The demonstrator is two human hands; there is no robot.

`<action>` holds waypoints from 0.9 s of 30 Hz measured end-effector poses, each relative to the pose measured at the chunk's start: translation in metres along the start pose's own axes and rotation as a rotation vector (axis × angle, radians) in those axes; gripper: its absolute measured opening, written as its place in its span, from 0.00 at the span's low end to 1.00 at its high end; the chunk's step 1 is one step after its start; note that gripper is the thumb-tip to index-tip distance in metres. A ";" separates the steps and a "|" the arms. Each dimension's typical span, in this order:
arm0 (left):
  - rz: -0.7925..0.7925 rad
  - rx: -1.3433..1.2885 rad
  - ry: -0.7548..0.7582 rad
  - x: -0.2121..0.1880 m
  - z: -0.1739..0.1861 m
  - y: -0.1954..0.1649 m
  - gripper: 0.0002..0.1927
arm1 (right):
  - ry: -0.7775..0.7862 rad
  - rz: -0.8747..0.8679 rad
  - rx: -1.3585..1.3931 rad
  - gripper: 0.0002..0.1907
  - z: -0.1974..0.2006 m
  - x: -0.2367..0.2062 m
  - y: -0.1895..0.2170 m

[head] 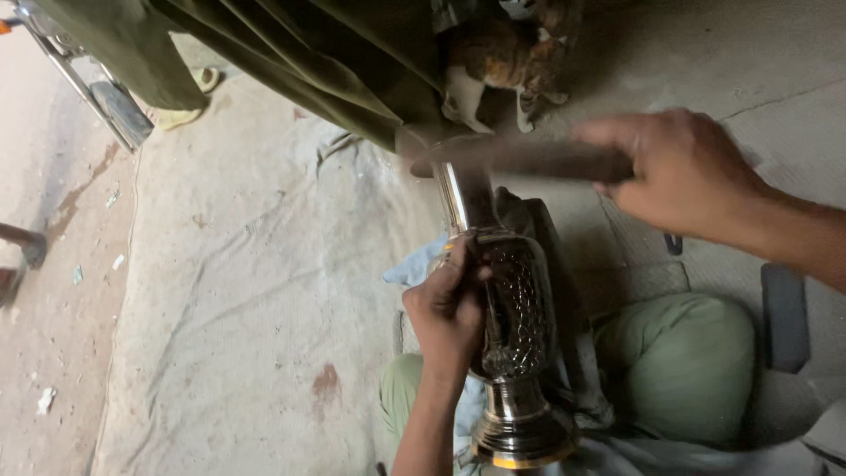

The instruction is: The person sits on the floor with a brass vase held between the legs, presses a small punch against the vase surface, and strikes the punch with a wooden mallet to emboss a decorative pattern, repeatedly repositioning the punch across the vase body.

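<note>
Polished silver metal vase [515,353], patterned on its body, lies tilted across the person's lap. The left hand [449,317] is closed around its middle. The right hand [683,172] has a closed grip on a dark, blurred rod [529,159] above the vase neck. Olive cloth [300,53] hangs close behind; a pale sheet [247,291] covers the floor.

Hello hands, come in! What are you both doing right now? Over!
Left hand gripping the shiny patterned metal vase. Right hand holding a dark stick, blurred, across the vase's neck. Cat just beyond.
</note>
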State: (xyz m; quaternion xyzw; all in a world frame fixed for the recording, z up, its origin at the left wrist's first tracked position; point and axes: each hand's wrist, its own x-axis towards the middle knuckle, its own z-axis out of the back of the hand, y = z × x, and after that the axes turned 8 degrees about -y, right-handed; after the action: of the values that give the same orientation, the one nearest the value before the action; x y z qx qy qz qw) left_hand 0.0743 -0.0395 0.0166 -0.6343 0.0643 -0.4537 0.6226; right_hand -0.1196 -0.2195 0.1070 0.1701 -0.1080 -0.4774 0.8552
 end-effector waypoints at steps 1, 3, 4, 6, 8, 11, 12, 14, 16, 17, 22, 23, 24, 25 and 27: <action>0.044 0.013 -0.041 -0.006 -0.002 -0.002 0.19 | 0.000 0.090 -0.042 0.27 0.008 0.005 0.006; 0.109 0.041 -0.103 -0.010 -0.004 -0.004 0.21 | -0.020 0.259 -0.115 0.30 0.021 0.012 0.019; 0.092 0.003 -0.137 -0.012 -0.006 -0.005 0.20 | 0.031 0.222 -0.141 0.30 0.025 0.015 0.025; 0.065 -0.078 -0.206 -0.017 -0.010 -0.008 0.20 | 0.140 0.151 -0.196 0.29 0.031 0.016 0.036; 0.051 0.014 -0.235 -0.022 -0.009 -0.012 0.22 | -0.013 0.391 -0.115 0.31 0.037 0.015 0.043; 0.061 0.067 -0.279 -0.026 -0.012 -0.013 0.25 | -0.027 0.420 -0.103 0.28 0.043 0.007 0.047; 0.076 0.072 -0.298 -0.027 -0.013 -0.013 0.27 | 0.011 0.377 -0.117 0.26 0.044 0.004 0.045; 0.081 0.011 -0.258 -0.028 -0.013 -0.012 0.27 | -0.092 0.492 -0.376 0.20 0.043 -0.006 0.038; 0.048 -0.045 -0.206 -0.022 -0.013 -0.010 0.27 | -0.180 0.512 -0.493 0.20 0.041 -0.009 0.026; 0.028 -0.064 -0.175 -0.018 -0.013 -0.008 0.28 | -0.199 0.478 -0.476 0.24 0.040 -0.011 0.018; 0.023 0.028 0.063 -0.001 -0.008 -0.005 0.31 | 0.021 0.211 -0.454 0.30 0.008 -0.016 -0.008; -0.009 0.038 0.076 0.001 -0.007 -0.005 0.29 | 0.013 0.228 -0.475 0.30 0.001 -0.018 -0.011; -0.039 0.050 0.087 0.002 -0.008 -0.006 0.28 | 0.008 0.247 -0.496 0.29 -0.004 -0.018 -0.014; 0.001 0.047 0.073 0.001 -0.008 -0.007 0.28 | 0.054 0.144 -0.330 0.30 -0.008 -0.017 -0.017; 0.072 0.038 0.045 0.000 -0.013 -0.008 0.29 | 0.142 -0.062 -0.003 0.32 -0.011 -0.009 -0.022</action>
State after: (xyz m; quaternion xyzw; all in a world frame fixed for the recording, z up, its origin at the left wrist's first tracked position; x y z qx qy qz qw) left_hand 0.0620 -0.0468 0.0207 -0.6093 0.0925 -0.4463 0.6489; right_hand -0.1380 -0.2203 0.0876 0.2058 -0.0411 -0.4905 0.8458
